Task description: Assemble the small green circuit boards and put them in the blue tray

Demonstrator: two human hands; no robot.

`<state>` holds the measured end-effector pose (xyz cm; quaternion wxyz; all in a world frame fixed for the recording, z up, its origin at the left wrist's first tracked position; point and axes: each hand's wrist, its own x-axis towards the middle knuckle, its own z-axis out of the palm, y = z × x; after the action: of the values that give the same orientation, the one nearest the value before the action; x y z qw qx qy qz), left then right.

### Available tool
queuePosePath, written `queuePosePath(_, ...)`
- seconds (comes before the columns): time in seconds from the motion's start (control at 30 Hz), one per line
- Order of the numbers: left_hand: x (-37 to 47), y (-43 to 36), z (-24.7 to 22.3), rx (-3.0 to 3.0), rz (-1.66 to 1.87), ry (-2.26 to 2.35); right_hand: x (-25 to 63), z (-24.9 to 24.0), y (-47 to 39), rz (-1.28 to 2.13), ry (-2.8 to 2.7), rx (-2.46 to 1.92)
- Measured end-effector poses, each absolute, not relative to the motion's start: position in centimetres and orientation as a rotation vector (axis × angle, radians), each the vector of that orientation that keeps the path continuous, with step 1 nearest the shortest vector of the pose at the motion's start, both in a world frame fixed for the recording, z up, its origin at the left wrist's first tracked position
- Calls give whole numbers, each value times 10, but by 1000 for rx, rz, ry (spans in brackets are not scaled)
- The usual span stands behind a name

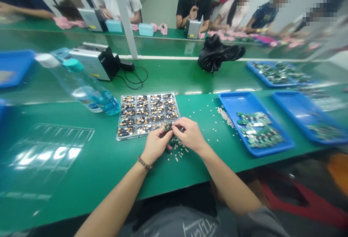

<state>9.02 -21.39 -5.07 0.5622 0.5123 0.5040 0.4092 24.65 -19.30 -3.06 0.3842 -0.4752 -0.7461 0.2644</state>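
My left hand [157, 143] is closed on a small green circuit board [168, 126], just over the near right corner of a clear compartment tray [118, 128]. My right hand [189, 134] meets it from the other side, its thumb and fingertips pinched at the board's edge. Whether a tiny part sits between those fingertips is too small to tell. Black, orange and silver small parts fill the tray's compartments. Below my hands, small pale pieces [178, 151] lie scattered on the green table [108, 179].
To the right, a blue tray [231, 101] holds several circuit boards [261, 130]; another blue tray [288, 102] stands beyond it. Two plastic bottles [89, 92] stand left of the compartment tray. A clear lid-like sheet [51, 160] lies at left. A black bag [214, 53] sits farther back. Several people work opposite.
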Motion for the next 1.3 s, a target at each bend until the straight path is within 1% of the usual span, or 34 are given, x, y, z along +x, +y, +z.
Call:
queuePosePath(0.1,92,-214,-51,1127,1020,1168,250,-36,-203,663,-1807,-1257)
queuePosePath(0.27,91,-212,-50,955,1093,1172,261,-47,-218,803,-1750,-1343)
queuePosePath(0.37,91,-212,-48,937,1076,1141,261,-49,-222,851,-1761,-1312)
queuePosePath(0.6,93,-215,-45,966,1015,1068,256,-45,-222,801,-1883,-1293)
queuePosePath(0.7,93,-215,-46,1026,1026,1083,259,-47,-223,831,-1894,-1307)
queuePosePath(0.83,90,-214,-49,1173,1117,1259,271,-56,-226,814,-1778,-1427)
queuePosePath(0.93,88,-214,-50,1450,1132,1326,285,-59,-229,676,-1885,-1510)
queuePosePath(1.03,88,-215,-49,1653,1087,1284,297,-54,-229,572,-1939,-1547)
queuePosePath(1.1,88,-217,-50,1654,1033,1251,300,-46,-227,613,-1865,-1542)
queuePosePath(1.17,89,-217,-51,1590,998,1220,298,-38,-226,724,-1803,-1478)
queuePosePath(1.3,91,-218,-50,1422,984,1150,281,-31,-229,877,-1874,-1329)
